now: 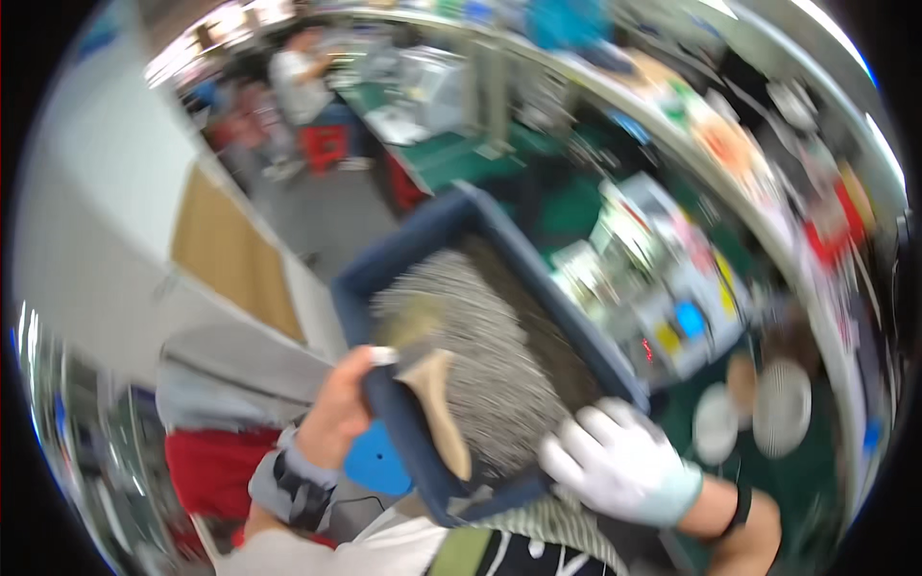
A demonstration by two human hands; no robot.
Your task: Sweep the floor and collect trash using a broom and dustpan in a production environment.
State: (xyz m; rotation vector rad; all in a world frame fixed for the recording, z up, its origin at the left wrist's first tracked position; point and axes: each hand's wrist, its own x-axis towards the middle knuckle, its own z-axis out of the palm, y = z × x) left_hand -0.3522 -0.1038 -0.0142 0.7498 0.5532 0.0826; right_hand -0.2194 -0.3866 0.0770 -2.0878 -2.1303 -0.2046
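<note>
1. Overhead, a long green work surface (451, 154) curves across the upper part of the view, crowded with blurred boxes, papers and coloured packets that cannot be told apart.
2. Held up in front of the person, near the middle of the view, is a deep rectangular dark-blue plastic tray (423, 240); it is tilted, its far corner pointing up and away and its near corner close to the chest.
3. Inside the tray lies a grey heap of small thin metal pieces (480, 355), too blurred to tell singly, spread over most of the floor of the tray.
4. On that heap, near the left wall, rests a pale wooden-handled brush or scoop (437, 394); its exact kind cannot be told.
5. At the tray's near right corner, the right hand (615, 461), in a white glove with a pale blue cuff, is closed over the rim with fingers curled on the edge.
6. On the left wall, the bare left hand (341, 408) grips the rim, thumb hooked over the top; a grey and black band sits at its wrist.
7. Just below the left hand, a small bright-blue rounded piece (379, 461) shows under the tray.
</note>
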